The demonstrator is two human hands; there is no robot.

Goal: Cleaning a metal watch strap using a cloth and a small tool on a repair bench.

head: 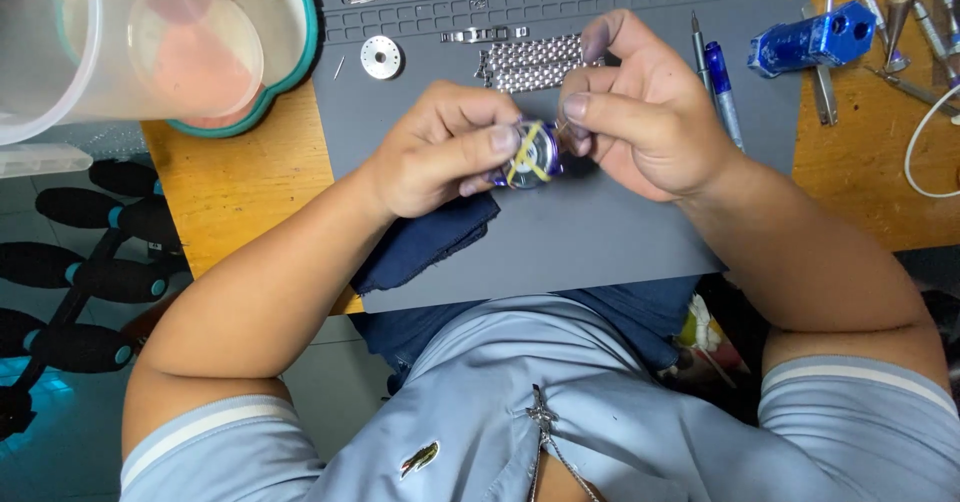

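My left hand (440,152) is closed around a small round watch case (528,157), thumb pressed flat across its near edge and the other fingers curled behind and under it, so the case sits pinched at my fingertips rather than deep in the palm. Its face is turned up toward me, bluish at the rim, with thin yellow strips (526,158) crossing over it. My right hand (640,112) comes in from the other side, touching the case's right edge: thumb and forefinger are nipped tightly together there on something too small for me to make out. The other fingers of that hand are bent loosely above. The case hangs between both hands, lifted just above the grey work mat (600,232).

Under my left wrist a dark blue cloth (425,242) lies crumpled on the mat, partly over its near edge. Just beyond my knuckles a metal link bracelet (530,62) lies flat on the mat, and to its left a small round metal disc (381,57). Right of my right hand two pen-like tools (722,87) lie side by side. Further right, on the wooden table (240,182), rests a blue tool block (815,37) among slim metal tools. At the far left stands a clear plastic tub (110,42).
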